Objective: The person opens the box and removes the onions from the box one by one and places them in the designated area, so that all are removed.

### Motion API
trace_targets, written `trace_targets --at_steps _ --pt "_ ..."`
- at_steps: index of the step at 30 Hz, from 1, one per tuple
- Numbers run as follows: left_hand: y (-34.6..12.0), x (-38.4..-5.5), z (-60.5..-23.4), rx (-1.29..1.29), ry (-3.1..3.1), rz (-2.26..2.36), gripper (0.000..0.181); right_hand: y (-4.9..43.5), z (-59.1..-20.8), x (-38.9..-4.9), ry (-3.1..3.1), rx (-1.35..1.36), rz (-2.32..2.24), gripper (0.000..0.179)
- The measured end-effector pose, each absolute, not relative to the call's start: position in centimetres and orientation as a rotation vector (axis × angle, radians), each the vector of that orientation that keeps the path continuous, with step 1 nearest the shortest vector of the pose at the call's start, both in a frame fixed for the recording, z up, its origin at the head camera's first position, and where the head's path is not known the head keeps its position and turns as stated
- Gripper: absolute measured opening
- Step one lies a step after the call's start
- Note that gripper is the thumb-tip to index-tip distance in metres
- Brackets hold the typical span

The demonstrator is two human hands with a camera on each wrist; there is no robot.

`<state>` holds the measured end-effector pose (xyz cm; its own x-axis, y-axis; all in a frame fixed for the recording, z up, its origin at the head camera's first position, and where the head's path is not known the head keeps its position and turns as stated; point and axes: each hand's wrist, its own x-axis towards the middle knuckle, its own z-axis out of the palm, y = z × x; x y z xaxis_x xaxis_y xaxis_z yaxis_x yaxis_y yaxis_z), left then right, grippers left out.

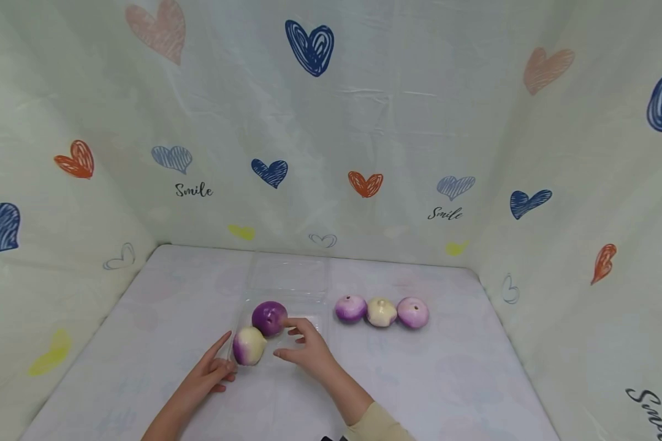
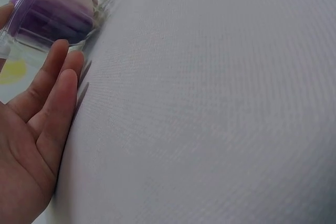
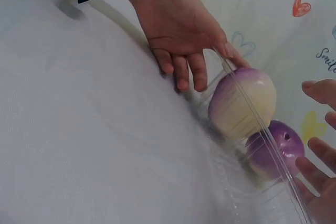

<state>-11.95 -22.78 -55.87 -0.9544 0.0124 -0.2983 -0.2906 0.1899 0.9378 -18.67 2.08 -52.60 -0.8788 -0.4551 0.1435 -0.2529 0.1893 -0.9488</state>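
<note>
Purple bulb [image 1: 269, 318] by the right hand's [image 1: 311, 351] index fingertip
Right fingers kinda spread; left hand [image 1: 206, 372] has fingers loosely apart, touching clear box [image 1: 289, 274], paler bulb [image 1: 248, 346] just right of them.

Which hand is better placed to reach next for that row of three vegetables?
Probably the right hand: nearer the row, gripping nothing. The left hand is farther off, at the left edge of the clear box.

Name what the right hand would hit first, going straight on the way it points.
The dark purple bulb, most likely: the right hand reaches right up to its side, though whether they touch is unclear.
</note>
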Motion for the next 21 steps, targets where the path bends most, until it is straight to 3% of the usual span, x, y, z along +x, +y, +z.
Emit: trace_targets --at_steps 14,21 --pt "-22.7 -11.9 -56.0 -0.277 2.249 1.824 0.073 -0.1 -52.9 -18.8 2.274 -0.635 -1.601 0.053" --pt "-22.8 -11.8 -56.0 -0.244 2.241 1.824 0.073 -1.0 -52.8 -19.2 2.258 -0.739 -1.489 0.055"
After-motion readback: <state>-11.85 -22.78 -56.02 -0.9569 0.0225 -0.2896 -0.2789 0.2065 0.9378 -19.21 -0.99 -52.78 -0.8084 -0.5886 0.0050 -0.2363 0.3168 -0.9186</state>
